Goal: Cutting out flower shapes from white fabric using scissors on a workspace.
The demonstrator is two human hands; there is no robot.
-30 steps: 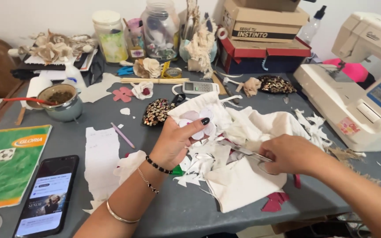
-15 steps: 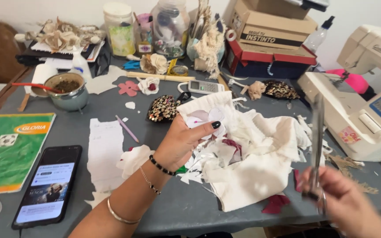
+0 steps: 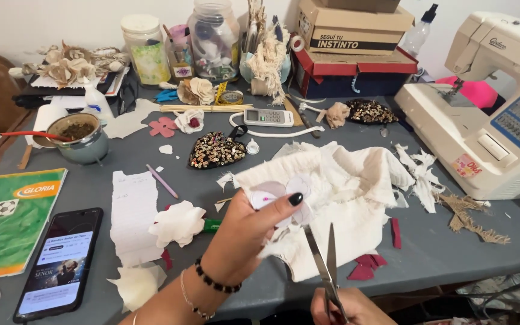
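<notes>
My left hand (image 3: 245,232) pinches a paper flower template (image 3: 275,195) against the white cloth (image 3: 344,186) at table centre. At five o'clock from it, my right hand (image 3: 344,307) grips the scissors (image 3: 325,259), blades slightly apart. I judge the cut not yet begun.

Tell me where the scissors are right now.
In the head view the scissors sit at the bottom centre, held by the right hand, blades open and pointing up at the white cloth, just right of the left hand.
</notes>
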